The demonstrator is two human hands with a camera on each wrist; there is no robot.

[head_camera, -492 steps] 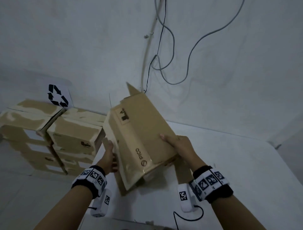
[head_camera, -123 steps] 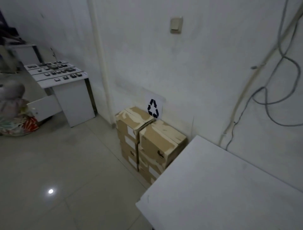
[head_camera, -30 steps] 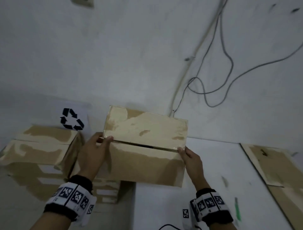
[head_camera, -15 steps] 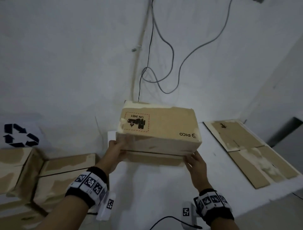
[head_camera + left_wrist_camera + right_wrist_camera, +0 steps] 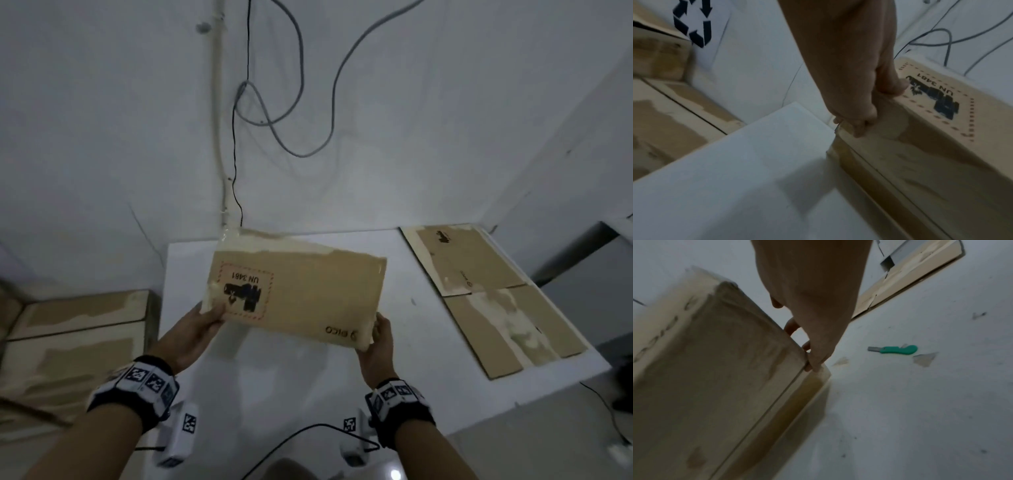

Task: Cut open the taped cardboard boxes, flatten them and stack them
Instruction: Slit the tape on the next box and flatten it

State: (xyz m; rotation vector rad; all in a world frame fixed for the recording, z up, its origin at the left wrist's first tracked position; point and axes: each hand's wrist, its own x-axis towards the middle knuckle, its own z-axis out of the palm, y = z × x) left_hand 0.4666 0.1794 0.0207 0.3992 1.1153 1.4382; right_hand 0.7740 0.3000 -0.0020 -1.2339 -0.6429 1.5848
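Observation:
I hold a taped cardboard box (image 5: 301, 291) with a UN 3481 label above the white table (image 5: 281, 373). My left hand (image 5: 202, 325) grips its near left corner, thumb on the label face (image 5: 935, 97), fingers under the edge. My right hand (image 5: 378, 339) grips the near right corner (image 5: 813, 366), fingers curled over the end. The taped seam side (image 5: 735, 394) faces down toward me. A green box cutter (image 5: 896, 350) lies on the table to the right of the box, seen only in the right wrist view.
Flattened cardboard (image 5: 493, 294) lies on the table's right side. Taped boxes (image 5: 72, 335) are stacked on the floor left of the table, under a recycling sign (image 5: 694, 24). Cables (image 5: 274, 102) hang on the wall behind. Tape scraps (image 5: 925, 359) lie near the cutter.
The box has come from the floor stack on the left to over the table and tipped so its label face points up at me. Both hands keep their hold.

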